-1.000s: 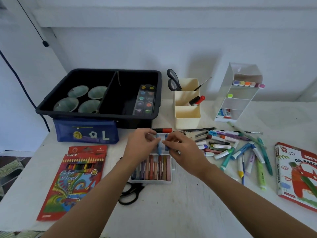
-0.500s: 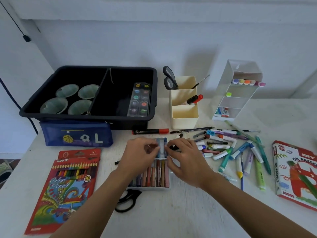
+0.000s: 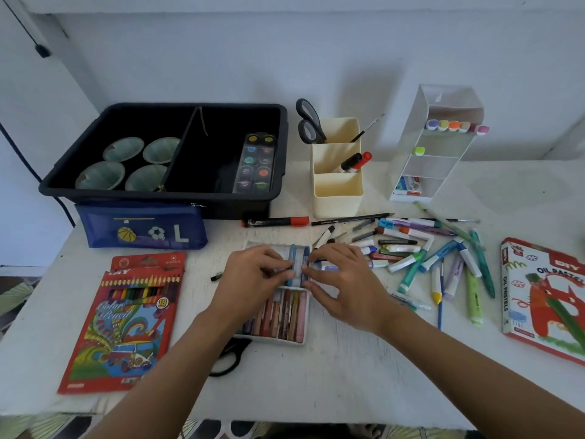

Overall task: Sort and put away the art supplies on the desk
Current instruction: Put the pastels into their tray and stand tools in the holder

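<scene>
— How are the hands set?
— Your left hand (image 3: pixel 253 277) and your right hand (image 3: pixel 345 283) each pinch the blue pastels (image 3: pixel 297 264) with curled fingertips, one hand from each side. The gap between thumb and fingers is narrow on both.

— Where are those pastels?
— They are in the far end of the white pastel tray (image 3: pixel 275 339), which lies near the middle of the desk (image 3: pixel 316 375). The tray's near end holds a row of pink and brown pastels (image 3: pixel 285 315).

— And the other containers?
— At the desk's far left corner is the black bin (image 3: pixel 158 193), split in two. Four pale green cups (image 3: pixel 123 148) are in its left compartment and a watercolour palette (image 3: pixel 256 164) in its right. A blue pouch (image 3: pixel 139 229) leans on its front wall. Along the far edge, the cream holder (image 3: pixel 337 198) carries scissors (image 3: pixel 308 122), a brush (image 3: pixel 367 128) and two markers (image 3: pixel 356 161) in its back compartment. Right of it, the clear organiser (image 3: pixel 456 99) has a row of highlighters (image 3: pixel 452 125) on its top tier and a small box (image 3: pixel 408 185) on its bottom tier.

— Anything loose?
— A heap of pens (image 3: pixel 427 248) lies just beside your right hand, and an oil pastel box (image 3: pixel 544 296) sits at the right edge. A coloured pencil box (image 3: pixel 126 318) is near the left edge.
</scene>
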